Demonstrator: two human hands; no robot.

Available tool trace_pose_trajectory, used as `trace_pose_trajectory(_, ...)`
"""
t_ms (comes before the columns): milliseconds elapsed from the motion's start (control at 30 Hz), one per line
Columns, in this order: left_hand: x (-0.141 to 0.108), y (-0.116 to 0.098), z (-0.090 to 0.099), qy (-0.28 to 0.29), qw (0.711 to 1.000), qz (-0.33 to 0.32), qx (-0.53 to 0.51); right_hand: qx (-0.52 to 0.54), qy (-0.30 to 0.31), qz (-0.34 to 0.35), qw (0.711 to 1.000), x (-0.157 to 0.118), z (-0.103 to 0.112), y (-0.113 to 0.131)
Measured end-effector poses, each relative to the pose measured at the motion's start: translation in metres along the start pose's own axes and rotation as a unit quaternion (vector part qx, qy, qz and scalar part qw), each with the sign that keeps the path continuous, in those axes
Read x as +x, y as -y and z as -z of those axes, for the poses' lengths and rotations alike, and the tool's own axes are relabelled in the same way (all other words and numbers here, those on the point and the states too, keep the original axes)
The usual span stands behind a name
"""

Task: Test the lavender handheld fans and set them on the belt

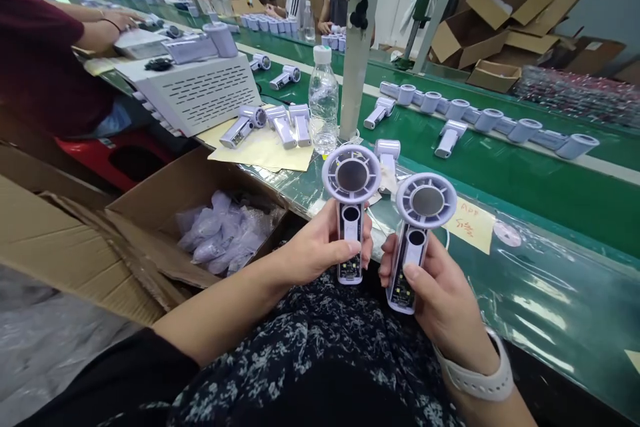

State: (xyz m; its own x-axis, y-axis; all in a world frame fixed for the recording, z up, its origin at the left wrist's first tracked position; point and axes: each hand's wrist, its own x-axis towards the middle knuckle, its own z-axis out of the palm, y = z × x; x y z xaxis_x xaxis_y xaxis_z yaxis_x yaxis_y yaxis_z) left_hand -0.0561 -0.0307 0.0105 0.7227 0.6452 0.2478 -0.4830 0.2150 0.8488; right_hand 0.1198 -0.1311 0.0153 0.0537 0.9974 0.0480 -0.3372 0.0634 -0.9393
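Observation:
My left hand is closed round the handle of a lilac handheld fan, its thumb lying across the front. A second lilac handheld fan is gripped in my right hand, the thumb pressed near the middle of its handle. Both fans stand upright side by side, apart, with their round heads up. Dark circuit parts show in the open fronts of the handles. Just behind them another lilac fan rests on the bench, partly hidden.
A clear bottle stands behind the fans, beside a metal post. Several fans lie on yellow paper and the green belt. A cardboard box of plastic-wrapped pieces sits at left, below a white vented case. Co-workers sit beyond.

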Motion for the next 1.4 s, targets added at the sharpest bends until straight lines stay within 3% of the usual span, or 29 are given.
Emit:
trace_pose_trajectory(133,0.003,0.001,0.001,0.014,1.000,0.020,0.007,0.023,-0.010,-0.032,0.999,0.004,-0.004,-0.005)
trace_pose_trajectory(300,-0.001,0.000,0.004,-0.036,0.999,0.012,0.015,0.039,-0.019,-0.055,0.998,0.008,-0.008,-0.004)
trace_pose_trajectory(633,-0.004,-0.009,0.004,-0.027,0.999,0.006,-0.042,0.020,-0.001,-0.024,0.999,0.007,-0.012,-0.001)
trace_pose_trajectory(867,0.001,0.001,0.011,-0.115,0.989,0.051,-0.074,0.004,-0.036,-0.019,0.999,0.004,-0.011,-0.009)
trace_pose_trajectory(1100,-0.001,0.003,0.010,-0.061,0.998,0.028,0.000,0.005,-0.021,-0.007,1.000,0.002,-0.005,-0.014)
trace_pose_trajectory(1400,0.002,0.002,0.009,-0.076,0.995,0.057,-0.003,0.044,-0.016,-0.043,0.998,0.004,-0.003,-0.018)
